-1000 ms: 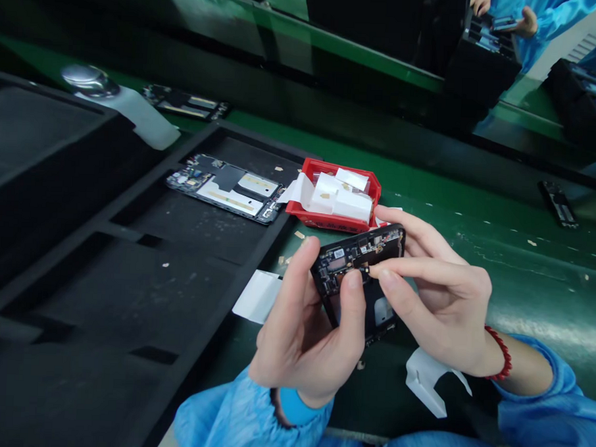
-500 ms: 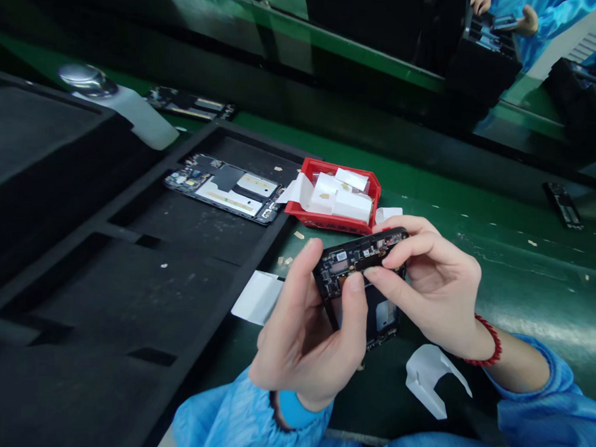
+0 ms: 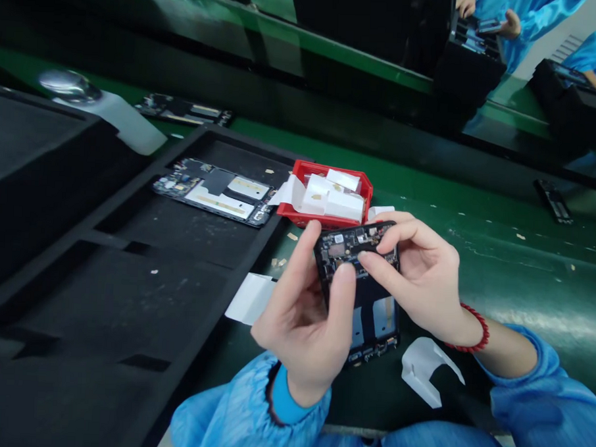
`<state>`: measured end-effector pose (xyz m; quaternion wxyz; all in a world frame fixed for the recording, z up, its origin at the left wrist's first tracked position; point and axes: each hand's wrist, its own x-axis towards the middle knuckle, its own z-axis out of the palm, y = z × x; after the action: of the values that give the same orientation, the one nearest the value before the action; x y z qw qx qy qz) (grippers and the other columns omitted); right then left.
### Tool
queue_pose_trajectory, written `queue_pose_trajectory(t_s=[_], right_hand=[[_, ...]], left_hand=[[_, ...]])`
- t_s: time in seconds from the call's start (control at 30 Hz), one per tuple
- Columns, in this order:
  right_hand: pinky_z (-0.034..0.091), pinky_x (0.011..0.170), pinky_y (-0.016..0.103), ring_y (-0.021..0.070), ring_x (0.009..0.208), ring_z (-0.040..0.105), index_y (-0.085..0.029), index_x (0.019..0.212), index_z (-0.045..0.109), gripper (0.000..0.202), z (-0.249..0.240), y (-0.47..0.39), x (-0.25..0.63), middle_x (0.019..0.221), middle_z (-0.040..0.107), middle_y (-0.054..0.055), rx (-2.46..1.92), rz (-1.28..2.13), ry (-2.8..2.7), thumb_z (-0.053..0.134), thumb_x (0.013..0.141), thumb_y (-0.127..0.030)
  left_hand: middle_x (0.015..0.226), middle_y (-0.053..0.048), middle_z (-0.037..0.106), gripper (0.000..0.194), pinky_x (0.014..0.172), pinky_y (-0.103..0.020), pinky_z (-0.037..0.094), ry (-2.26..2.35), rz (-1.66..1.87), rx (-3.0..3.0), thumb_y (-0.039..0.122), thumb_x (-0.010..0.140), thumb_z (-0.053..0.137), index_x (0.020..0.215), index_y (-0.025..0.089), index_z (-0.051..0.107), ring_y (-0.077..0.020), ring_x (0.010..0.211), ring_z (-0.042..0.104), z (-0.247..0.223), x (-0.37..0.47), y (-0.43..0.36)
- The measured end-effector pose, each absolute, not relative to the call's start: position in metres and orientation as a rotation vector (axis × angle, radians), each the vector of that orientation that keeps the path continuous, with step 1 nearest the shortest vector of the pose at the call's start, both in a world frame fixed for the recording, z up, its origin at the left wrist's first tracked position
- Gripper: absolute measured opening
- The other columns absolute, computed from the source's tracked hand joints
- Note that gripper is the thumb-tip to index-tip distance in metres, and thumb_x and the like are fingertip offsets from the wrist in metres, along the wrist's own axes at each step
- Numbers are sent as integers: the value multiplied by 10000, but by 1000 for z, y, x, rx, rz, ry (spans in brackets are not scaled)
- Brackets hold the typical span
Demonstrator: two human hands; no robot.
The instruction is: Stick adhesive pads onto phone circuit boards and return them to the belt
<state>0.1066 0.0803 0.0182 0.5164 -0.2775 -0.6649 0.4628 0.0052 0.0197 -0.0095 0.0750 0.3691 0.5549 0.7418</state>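
An opened phone body [image 3: 373, 312], its circuit board and metal plates exposed, is held up in front of me above the green bench. My left hand [image 3: 308, 316] grips its left side, the thumb lying on the board and the fingers behind the edge. On the upper right, my right hand [image 3: 419, 275] is closed at the board, thumb and index finger pressed on its parts. Whether a small piece sits between those fingertips I cannot make out. Just beyond the phone stands a red bin [image 3: 322, 220] filled with white paper pieces [image 3: 344, 204].
A black foam tray [image 3: 188, 245] on the left carries another opened phone [image 3: 215, 190]. Behind it lies one more phone body [image 3: 184, 109], near a tape roll [image 3: 71, 85]. White paper scraps [image 3: 250, 299] lie about. Co-workers' hands [image 3: 509, 25] show at the far right.
The phone has tipped so that more of its lower half faces me. Both hands stay on it, the right thumb and index shifted slightly. The whole view has moved a little.
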Motion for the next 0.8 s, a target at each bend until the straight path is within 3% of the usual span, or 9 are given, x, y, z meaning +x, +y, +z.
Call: queue_pose_trajectory(t_s=[0.13,0.2,0.27,0.4,0.47,0.53,0.7,0.8], right_hand=[[577,1014,359,177,1076,700,-212,777,605,176,17,87,94,932,714,8,-840,983,-1706,731,849,-112],[581,1023,335,162,1098,706,-211,840,633,128,18,99,92,983,734,-7,-970,981,-1732,739,870,-145],[574,1039,314,151,1143,699,-230,937,673,84,19,112,102,1078,751,-22,-1024,944,-1740,734,895,-191],[561,1059,338,167,1208,682,-282,1007,733,93,20,118,169,1241,739,-28,-916,869,-1901,685,938,-243],[608,971,337,166,1048,744,-243,985,756,124,16,103,216,1122,777,16,-860,959,-2080,644,949,-204],[637,865,300,166,962,767,-209,1015,760,124,10,81,255,1063,793,51,-942,1056,-2187,678,925,-183],[613,924,302,165,1076,747,-189,1106,746,236,13,48,271,1193,768,92,-769,1142,-2363,567,975,-107],[595,948,319,189,1098,731,-145,1140,730,233,13,58,239,1184,765,123,-455,1203,-2571,586,959,-118]], left_hand=[[1199,-47,775,460,992,-307,608,1410,2085,1160,403,826,829,1244,244,724,-230,1112,746,-15,-4,32],[1188,-24,778,421,1016,-336,602,1238,1868,1093,499,823,811,1167,267,736,-238,1160,725,-22,-9,40],[1259,-38,749,537,1033,-367,598,1228,1785,1094,549,754,855,1184,262,707,-256,1192,706,-32,-14,47],[1441,-48,628,964,1047,-422,599,1291,1862,1065,531,548,982,1368,294,531,-273,1260,659,-54,-27,57],[1488,-4,573,1068,1055,-445,596,1285,1898,1040,435,457,1034,1364,338,478,-266,1252,660,-59,-31,60],[1402,30,620,1001,1016,-446,618,1295,1895,1035,365,445,1044,1293,334,514,-246,1163,699,-57,-30,60],[992,16,752,280,745,-281,661,1336,1766,1110,232,745,859,1000,221,745,-185,903,732,-49,-21,55],[873,34,756,197,706,-262,648,1425,1669,1088,65,762,775,895,210,774,-160,795,717,-57,-28,59]])
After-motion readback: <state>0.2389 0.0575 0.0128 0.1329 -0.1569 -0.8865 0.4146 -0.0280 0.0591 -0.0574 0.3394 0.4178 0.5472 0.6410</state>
